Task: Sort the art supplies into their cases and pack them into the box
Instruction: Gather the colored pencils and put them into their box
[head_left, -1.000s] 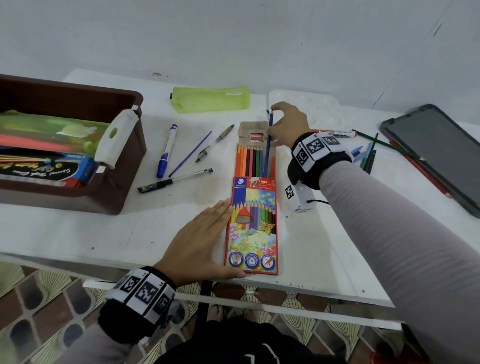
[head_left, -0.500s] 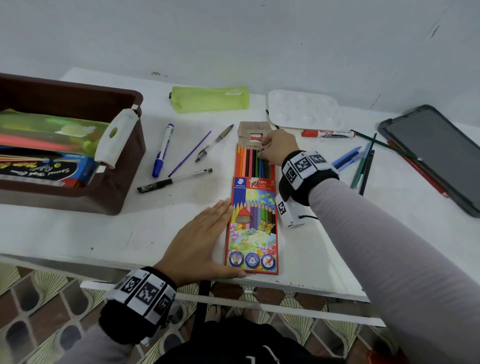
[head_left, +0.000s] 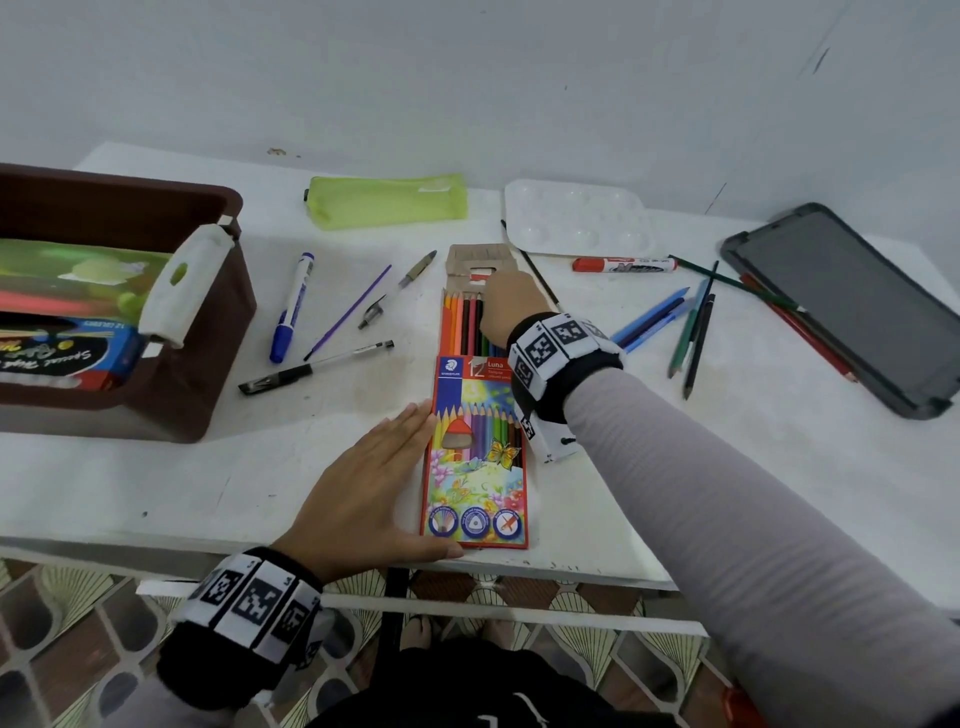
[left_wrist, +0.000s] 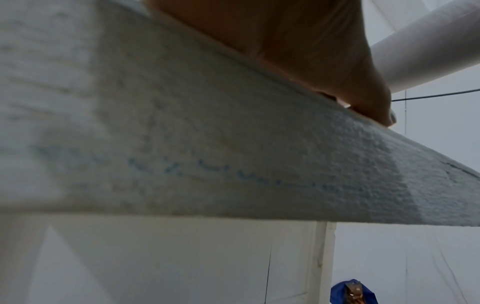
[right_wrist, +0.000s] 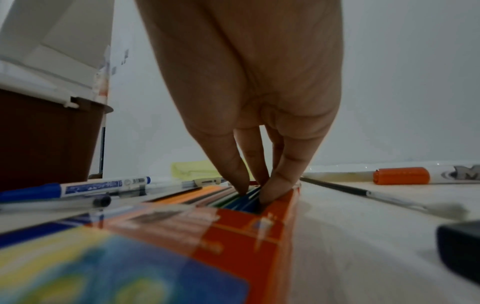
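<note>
A colourful pencil case (head_left: 475, 467) lies at the table's front edge, its flap open at the far end and a row of coloured pencils (head_left: 460, 325) showing. My left hand (head_left: 384, 478) lies flat on the table against the case's left side, thumb along its near end. My right hand (head_left: 501, 304) reaches down onto the open end. In the right wrist view its fingertips (right_wrist: 270, 195) pinch a blue pencil (right_wrist: 246, 200) lying at the right of the row. The brown box (head_left: 208, 332) stands at the left, holding other packs.
Left of the case lie a blue marker (head_left: 291, 306), purple brush (head_left: 348, 312), black pen (head_left: 311, 366) and a green pouch (head_left: 387, 200). A white palette (head_left: 576, 218), red marker (head_left: 623, 265), several loose pencils (head_left: 691, 322) and a tablet (head_left: 852, 306) lie to the right.
My right hand has brought the blue pencil down from upright into the row in the case and drawn nearer over the open end. The left hand has stayed put.
</note>
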